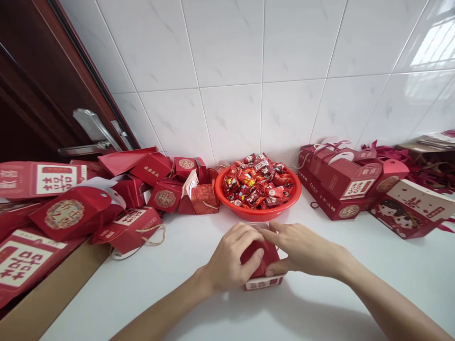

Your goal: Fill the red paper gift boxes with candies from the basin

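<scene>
A small red paper candy box [265,282] stands on the white table in front of me, its printed front panel facing me. My left hand [236,255] wraps around its left side, thumb pressed on the red top. From the right, my right hand [302,248] grips the far and near edges of the top, fingers curled over it. Both hands touch the box, and they hide much of its sides and back. Just behind it sits a red plastic basin [258,214] heaped with wrapped candies [261,182].
Red gift boxes [131,227] pile up at the left, partly in a brown cardboard carton [60,289]. More red boxes [341,180] are stacked at the right, near an open box with cartoon figures [401,213] and dark red ribbons [423,166]. A tiled wall [231,52] closes the back.
</scene>
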`<state>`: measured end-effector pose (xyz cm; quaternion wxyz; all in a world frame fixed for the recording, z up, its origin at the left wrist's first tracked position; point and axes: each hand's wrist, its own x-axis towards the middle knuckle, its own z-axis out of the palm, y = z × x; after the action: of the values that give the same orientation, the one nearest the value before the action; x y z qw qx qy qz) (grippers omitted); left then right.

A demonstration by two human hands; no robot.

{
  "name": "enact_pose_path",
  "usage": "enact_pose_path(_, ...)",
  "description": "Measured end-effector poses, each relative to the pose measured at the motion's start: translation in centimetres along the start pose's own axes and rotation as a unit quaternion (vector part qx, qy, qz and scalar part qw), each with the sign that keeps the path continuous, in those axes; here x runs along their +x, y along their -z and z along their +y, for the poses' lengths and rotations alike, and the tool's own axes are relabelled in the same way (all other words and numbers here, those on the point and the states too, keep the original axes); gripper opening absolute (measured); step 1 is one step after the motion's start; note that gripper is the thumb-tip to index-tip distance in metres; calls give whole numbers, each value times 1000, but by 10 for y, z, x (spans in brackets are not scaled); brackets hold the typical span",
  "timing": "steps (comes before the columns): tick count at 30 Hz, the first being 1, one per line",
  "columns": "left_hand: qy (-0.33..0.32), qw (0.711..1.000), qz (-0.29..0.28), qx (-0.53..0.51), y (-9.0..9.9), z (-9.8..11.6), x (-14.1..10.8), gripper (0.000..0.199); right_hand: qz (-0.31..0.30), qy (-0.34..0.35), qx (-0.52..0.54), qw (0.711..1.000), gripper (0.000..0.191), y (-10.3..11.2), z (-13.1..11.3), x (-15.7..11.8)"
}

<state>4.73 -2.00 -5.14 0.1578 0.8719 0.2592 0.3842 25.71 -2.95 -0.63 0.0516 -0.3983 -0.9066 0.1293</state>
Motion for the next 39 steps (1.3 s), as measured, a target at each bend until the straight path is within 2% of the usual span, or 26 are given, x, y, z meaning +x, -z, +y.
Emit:
enact_pose_path(5, 40, 998, -52, 3, 4, 3, 9, 53, -4, -29, -35, 999, 52, -6, 2, 3)
enact_pose_path(8, 64, 995, -77, 6, 6, 3, 9, 66, -7, -34, -49, 998, 63, -7, 0, 4)
enact_pose_path(10, 73, 994, -86, 14, 6, 1, 8, 67, -8, -39, -59, 997, 67, -8, -2, 5)
enact_pose_path(13, 70, 994, -85, 19, 2, -3, 6, 60, 4, -50, -88, 995, 65, -12, -6, 6)
enact_pose_path(17, 66, 995, -76, -17, 2, -10, 2, 58, 69, -25, -114, 991, 54, -17, -9, 9)
enact_pose_path(20, 63, 992, -83, -68, 11, -15, 0, 64, 93, 19, -121, 988, 37, -19, -10, 10)
enact_pose_path(24, 83, 983, -146, -74, 33, -20, 3, 77, 71, 65, -137, 986, 31, -18, -13, 7)
enact_pose_path(29, 91, 968, -235, 18, 54, -18, 4, 91, 93, 15, -177, 980, 14, -15, -13, 0)
enact_pose_path(32, 101, 960, -256, 58, 56, -14, 2, 88, 112, -17, -204, 972, 17, -12, -14, -6)
enact_pose_path(35, 118, 951, -271, 95, 53, -8, 0, 84, 99, -66, -228, 966, 13, -6, -14, -12)
enact_pose_path(39, 157, 934, -292, 136, 49, 5, -3, 66, 34, -119, -204, 971, 44, 1, -15, -16)
